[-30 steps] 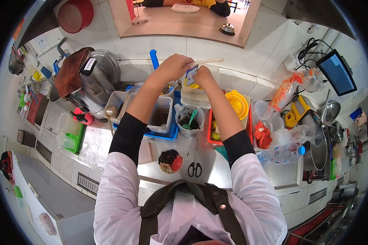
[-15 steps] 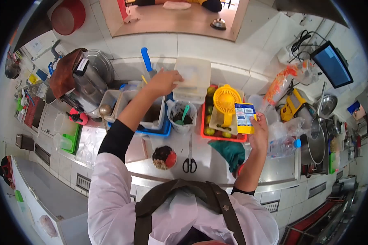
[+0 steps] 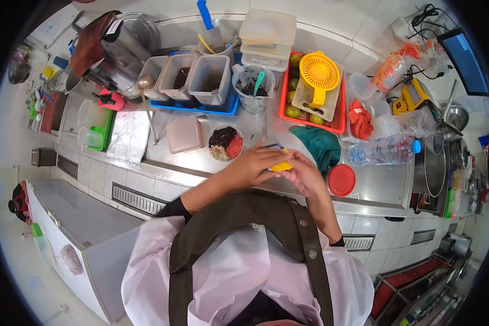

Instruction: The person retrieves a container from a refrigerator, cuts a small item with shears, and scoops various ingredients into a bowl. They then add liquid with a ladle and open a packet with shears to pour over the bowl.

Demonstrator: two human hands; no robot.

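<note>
A bright kitchen with white-tiled walls (image 3: 337, 17) and a metal table (image 3: 383, 187).
Square pale tiles cover the floor (image 3: 95, 175), set with slotted grates (image 3: 138, 200); a grey-topped white cabinet (image 3: 100, 250) stands left of the view, and light glints off the tabletop.

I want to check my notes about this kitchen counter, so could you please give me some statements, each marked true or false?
1. The left hand and right hand both hold the yellow packet. True.
2. The yellow juicer sits on the green cloth. False: it is on a pale tray, over the red basket.
3. The clear bottle lies on its side. True.
4. The green spoon is in a blue bowl. False: it stands in a clear jug.
5. The red lid is nearer the right hand. True.
</note>
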